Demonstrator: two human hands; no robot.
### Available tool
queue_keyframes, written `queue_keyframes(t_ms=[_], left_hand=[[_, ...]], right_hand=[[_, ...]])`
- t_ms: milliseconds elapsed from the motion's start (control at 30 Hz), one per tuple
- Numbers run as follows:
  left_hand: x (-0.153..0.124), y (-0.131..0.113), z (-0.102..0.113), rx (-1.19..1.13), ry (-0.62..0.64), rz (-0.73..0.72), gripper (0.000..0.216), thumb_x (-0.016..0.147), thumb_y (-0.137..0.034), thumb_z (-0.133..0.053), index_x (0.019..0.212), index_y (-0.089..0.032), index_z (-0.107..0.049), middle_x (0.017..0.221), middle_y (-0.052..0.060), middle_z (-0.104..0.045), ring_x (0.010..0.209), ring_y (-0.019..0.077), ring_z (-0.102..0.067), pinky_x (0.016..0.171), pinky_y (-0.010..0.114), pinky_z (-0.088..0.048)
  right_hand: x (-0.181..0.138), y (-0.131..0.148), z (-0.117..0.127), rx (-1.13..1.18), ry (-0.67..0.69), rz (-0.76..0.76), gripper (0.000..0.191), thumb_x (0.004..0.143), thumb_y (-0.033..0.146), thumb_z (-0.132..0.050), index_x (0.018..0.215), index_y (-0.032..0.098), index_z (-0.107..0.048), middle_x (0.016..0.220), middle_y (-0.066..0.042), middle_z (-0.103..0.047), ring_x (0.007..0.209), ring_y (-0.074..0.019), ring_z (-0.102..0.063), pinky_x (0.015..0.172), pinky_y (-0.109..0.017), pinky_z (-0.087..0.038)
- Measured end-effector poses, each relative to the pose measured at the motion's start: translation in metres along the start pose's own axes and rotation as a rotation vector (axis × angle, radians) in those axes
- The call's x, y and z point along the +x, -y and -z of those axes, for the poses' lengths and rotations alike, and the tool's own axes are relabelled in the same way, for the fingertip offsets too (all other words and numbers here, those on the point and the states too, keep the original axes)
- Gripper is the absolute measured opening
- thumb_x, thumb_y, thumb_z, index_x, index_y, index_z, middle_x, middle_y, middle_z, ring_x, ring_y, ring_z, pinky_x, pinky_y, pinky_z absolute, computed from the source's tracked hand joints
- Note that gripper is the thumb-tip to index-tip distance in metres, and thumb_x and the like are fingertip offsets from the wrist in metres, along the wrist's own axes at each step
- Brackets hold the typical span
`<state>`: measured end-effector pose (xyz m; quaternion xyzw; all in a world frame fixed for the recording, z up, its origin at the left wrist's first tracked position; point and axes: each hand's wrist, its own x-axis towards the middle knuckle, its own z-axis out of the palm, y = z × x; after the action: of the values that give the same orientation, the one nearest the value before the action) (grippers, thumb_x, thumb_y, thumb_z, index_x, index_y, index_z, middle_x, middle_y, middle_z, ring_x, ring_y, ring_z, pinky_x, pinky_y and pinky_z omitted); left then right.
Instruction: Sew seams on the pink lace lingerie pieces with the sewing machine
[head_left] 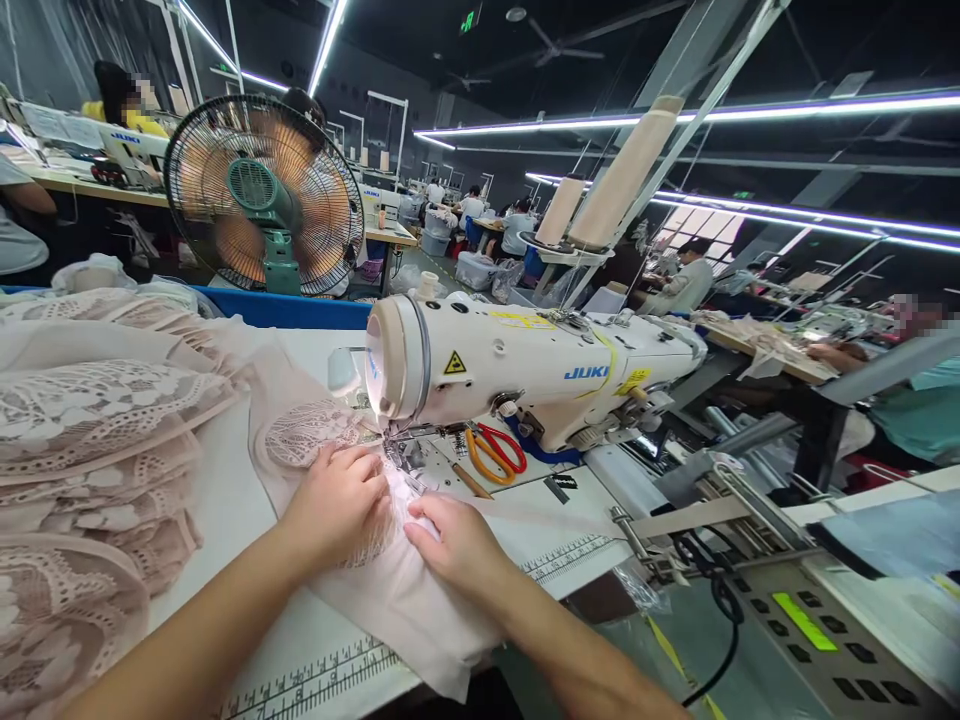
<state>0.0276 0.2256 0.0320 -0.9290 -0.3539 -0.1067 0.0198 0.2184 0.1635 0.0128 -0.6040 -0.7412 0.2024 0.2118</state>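
A white JUKI sewing machine (525, 375) stands on the white table (330, 660). Pale pink lace fabric (97, 440) spreads from the left and runs under the needle area (397, 450). My left hand (337, 500) lies on the fabric just left of the presser foot, fingers curled and pressing the lace down. My right hand (454, 540) rests on the plain pink cloth (405, 600) in front of the needle, fingers bent and pinching its edge.
Orange and red scissors (495, 450) lie on the machine bed. A green fan (262, 195) stands behind the table. Thread cones (622, 170) rise at the back right. A control panel (810, 625) sits at lower right. Other people work at far tables.
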Motion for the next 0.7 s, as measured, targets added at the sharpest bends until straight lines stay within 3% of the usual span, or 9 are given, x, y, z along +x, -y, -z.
queue_keyframes(t_ms=[67, 133, 200, 267, 467, 567, 700], left_hand=[[-0.005, -0.006, 0.009, -0.013, 0.104, 0.05, 0.032, 0.093, -0.04, -0.057, 0.11, -0.017, -0.072, 0.136, 0.016, -0.063, 0.134, 0.0391, -0.048, 0.11, 0.07, -0.031], [-0.009, -0.011, 0.017, -0.017, 0.247, 0.089, 0.06, 0.081, -0.055, -0.07, 0.127, -0.016, -0.066, 0.151, 0.019, -0.048, 0.144, 0.045, -0.033, 0.112, 0.078, -0.021], [-0.01, -0.014, 0.025, -0.001, 0.37, 0.123, 0.082, 0.071, -0.06, -0.077, 0.138, -0.017, -0.058, 0.159, 0.02, -0.035, 0.149, 0.0458, -0.022, 0.113, 0.079, -0.015], [-0.008, -0.014, 0.029, 0.036, 0.431, 0.172, 0.084, 0.074, -0.057, -0.075, 0.144, -0.017, -0.053, 0.162, 0.019, -0.027, 0.151, 0.0442, -0.017, 0.114, 0.078, -0.013], [-0.001, -0.006, 0.032, 0.093, 0.432, 0.402, 0.075, 0.085, -0.046, -0.065, 0.153, -0.022, -0.04, 0.167, 0.016, -0.009, 0.152, 0.0443, -0.01, 0.108, 0.077, -0.027], [-0.001, -0.002, 0.03, 0.075, 0.428, 0.526, 0.075, 0.089, -0.045, -0.06, 0.156, -0.025, -0.033, 0.168, 0.015, -0.003, 0.151, 0.0459, -0.014, 0.103, 0.073, -0.039], [0.0, 0.005, 0.025, -0.007, 0.405, 0.496, 0.078, 0.088, -0.042, -0.062, 0.157, -0.022, -0.031, 0.168, 0.02, -0.005, 0.146, 0.0437, -0.03, 0.104, 0.059, -0.046]], right_hand=[[-0.002, 0.002, 0.005, -0.057, 0.039, 0.005, 0.018, 0.089, 0.023, -0.059, 0.102, 0.015, -0.07, 0.098, -0.009, -0.073, 0.092, -0.0237, -0.066, 0.078, -0.031, -0.048], [-0.004, 0.004, 0.011, -0.109, 0.086, 0.004, 0.024, 0.09, 0.025, -0.059, 0.11, 0.016, -0.07, 0.103, -0.01, -0.073, 0.096, -0.0248, -0.067, 0.079, -0.032, -0.048], [-0.003, 0.007, 0.016, -0.155, 0.142, -0.002, 0.033, 0.092, 0.029, -0.058, 0.121, 0.017, -0.067, 0.108, -0.01, -0.073, 0.1, -0.0259, -0.067, 0.081, -0.033, -0.048], [-0.001, 0.01, 0.02, -0.208, 0.193, -0.011, 0.042, 0.093, 0.034, -0.057, 0.131, 0.017, -0.062, 0.113, -0.011, -0.073, 0.104, -0.0275, -0.067, 0.083, -0.034, -0.049], [0.012, 0.027, 0.028, -0.354, 0.291, -0.066, 0.051, 0.096, 0.042, -0.051, 0.141, 0.018, -0.054, 0.11, -0.014, -0.074, 0.101, -0.0319, -0.07, 0.074, -0.037, -0.049], [0.015, 0.033, 0.031, -0.376, 0.322, -0.094, 0.055, 0.096, 0.044, -0.051, 0.145, 0.017, -0.05, 0.108, -0.015, -0.075, 0.1, -0.0335, -0.07, 0.072, -0.038, -0.049], [0.014, 0.034, 0.031, -0.362, 0.323, -0.093, 0.06, 0.097, 0.044, -0.05, 0.15, 0.016, -0.043, 0.112, -0.016, -0.074, 0.103, -0.0337, -0.069, 0.075, -0.039, -0.049]])
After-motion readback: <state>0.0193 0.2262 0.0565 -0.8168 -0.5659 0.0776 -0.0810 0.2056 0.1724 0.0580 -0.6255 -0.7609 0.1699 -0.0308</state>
